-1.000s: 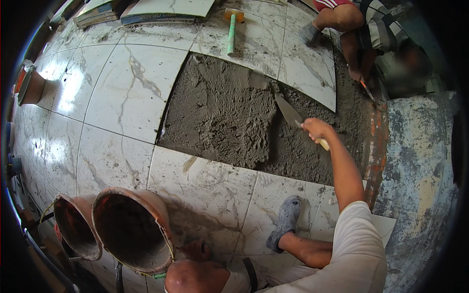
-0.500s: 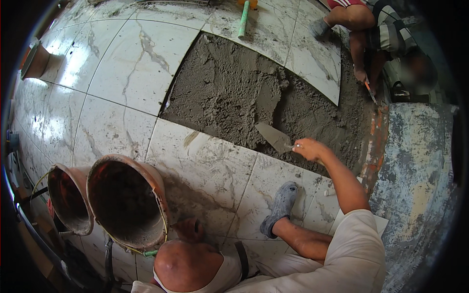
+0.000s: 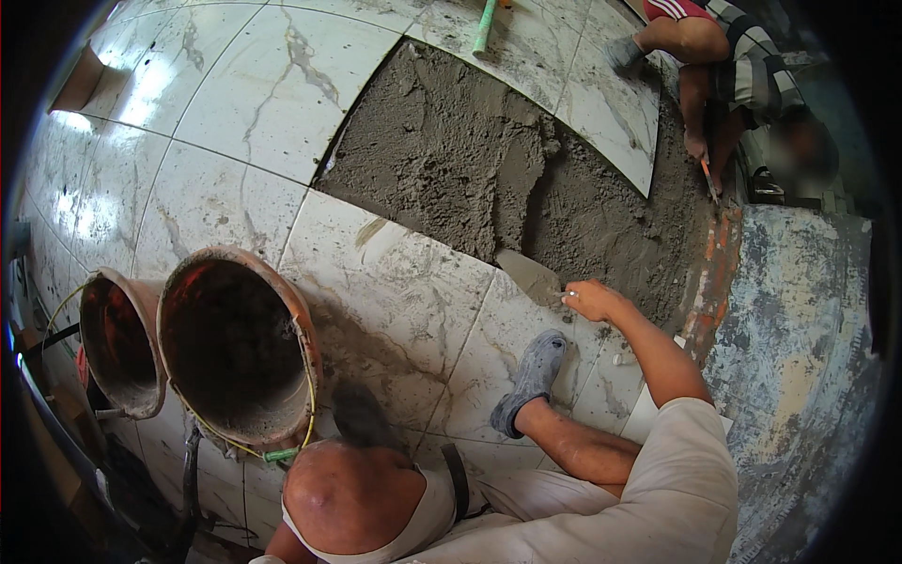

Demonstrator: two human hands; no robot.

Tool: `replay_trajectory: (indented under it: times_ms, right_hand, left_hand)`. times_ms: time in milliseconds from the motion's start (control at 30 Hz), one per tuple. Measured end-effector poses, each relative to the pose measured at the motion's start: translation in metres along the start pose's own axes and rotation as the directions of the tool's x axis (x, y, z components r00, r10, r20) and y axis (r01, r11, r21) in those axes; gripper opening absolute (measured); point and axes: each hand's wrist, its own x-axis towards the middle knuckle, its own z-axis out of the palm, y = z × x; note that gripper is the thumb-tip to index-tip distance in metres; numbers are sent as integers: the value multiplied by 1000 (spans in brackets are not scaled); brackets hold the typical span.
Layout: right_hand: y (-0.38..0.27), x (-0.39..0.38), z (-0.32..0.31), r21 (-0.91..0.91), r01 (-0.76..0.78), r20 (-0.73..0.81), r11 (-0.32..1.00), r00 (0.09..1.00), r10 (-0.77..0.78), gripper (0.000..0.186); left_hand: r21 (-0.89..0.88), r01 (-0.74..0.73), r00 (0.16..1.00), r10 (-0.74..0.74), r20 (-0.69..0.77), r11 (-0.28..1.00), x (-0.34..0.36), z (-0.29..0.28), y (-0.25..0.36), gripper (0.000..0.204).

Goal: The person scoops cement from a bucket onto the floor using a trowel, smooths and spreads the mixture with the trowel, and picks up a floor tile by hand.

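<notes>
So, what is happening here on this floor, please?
A person crouches on white marble-look tiles and holds a trowel in the right hand, its blade at the near edge of a grey mortar bed. Two dirty buckets stand at their left. Another person works at the far edge.

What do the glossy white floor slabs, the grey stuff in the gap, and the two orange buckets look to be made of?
The white grey-veined floor tiles look like glazed ceramic or porcelain with a marble print: they mirror the light. The rough grey bed looks like damp cement mortar, grainy and clumped. The two orange buckets seem plastic, crusted grey inside.
</notes>
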Motion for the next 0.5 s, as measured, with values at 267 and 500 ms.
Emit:
replay_trajectory:
  times_ms: [267, 500]
  right_hand:
    - [-7, -12, -7, -5, -2, -115, 1000, 993, 1, 38]
    - [-82, -82, -94, -68, 149, -427, 986, 889, -164, 37]
  left_hand:
    - [-650, 474, 815, -575, 69, 594, 41, -28, 31, 41]
    - [-761, 340, 929, -321, 182, 553, 104, -12, 123, 51]
